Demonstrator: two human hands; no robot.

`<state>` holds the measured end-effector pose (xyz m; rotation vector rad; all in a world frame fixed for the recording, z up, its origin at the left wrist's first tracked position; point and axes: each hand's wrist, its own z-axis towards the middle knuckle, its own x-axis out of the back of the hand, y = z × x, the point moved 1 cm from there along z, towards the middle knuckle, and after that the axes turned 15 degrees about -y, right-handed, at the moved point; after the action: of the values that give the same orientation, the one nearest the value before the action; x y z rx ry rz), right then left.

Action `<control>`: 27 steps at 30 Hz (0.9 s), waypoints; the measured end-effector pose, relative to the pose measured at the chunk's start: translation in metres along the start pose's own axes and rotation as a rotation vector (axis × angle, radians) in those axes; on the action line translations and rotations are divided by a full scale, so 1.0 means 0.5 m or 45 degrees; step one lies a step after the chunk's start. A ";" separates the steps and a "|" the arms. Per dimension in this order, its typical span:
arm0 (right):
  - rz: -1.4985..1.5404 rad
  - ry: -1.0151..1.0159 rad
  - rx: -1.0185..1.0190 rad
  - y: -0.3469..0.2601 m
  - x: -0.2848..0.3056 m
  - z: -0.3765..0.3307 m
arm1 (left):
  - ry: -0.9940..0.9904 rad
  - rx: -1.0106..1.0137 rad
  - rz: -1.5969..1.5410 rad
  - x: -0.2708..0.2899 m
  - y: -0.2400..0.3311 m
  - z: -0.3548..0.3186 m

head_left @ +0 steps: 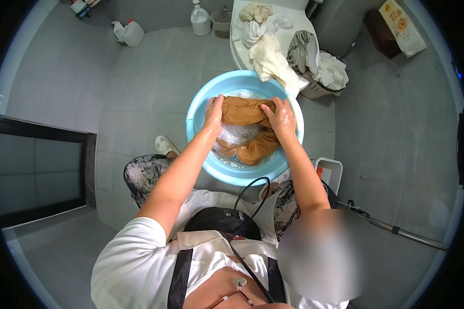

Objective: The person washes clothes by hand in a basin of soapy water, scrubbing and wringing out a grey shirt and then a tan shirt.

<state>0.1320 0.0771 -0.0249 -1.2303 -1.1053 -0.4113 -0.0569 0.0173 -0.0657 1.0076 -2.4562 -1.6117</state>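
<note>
A light blue round basin [197, 110] stands on the grey tiled floor in front of me, holding soapy water and an orange-brown garment [242, 110]. My left hand [213, 112] grips the garment's left end and my right hand [279, 117] grips its right end. Both hands are wet and hold the bunched cloth above the suds. More of the same cloth [255, 148] trails down into the water near the basin's front.
A white toilet [237, 49] behind the basin carries piled cream and white cloths [270, 59]. A laundry basket [322, 77] with clothes stands at its right. White detergent jugs [129, 33] and a pump bottle [200, 19] stand at the back. A small white crate [329, 172] sits by my right knee.
</note>
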 end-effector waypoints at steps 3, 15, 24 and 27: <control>0.005 -0.029 0.118 0.009 -0.004 0.000 | -0.174 0.052 0.270 0.014 0.004 0.012; -0.469 -0.798 -0.112 0.040 -0.157 0.022 | -0.436 -0.015 2.049 0.001 -0.084 0.041; -0.292 -0.600 -0.224 0.023 -0.059 0.005 | -0.137 -0.555 1.518 0.009 0.031 -0.004; -0.266 -0.411 -0.131 0.023 -0.013 -0.020 | -0.083 -0.648 1.237 0.017 0.070 0.015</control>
<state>0.1422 0.0704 -0.0357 -1.3057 -1.5130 -0.4414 -0.0836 0.0277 -0.0429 -0.2871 -1.8482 -1.6793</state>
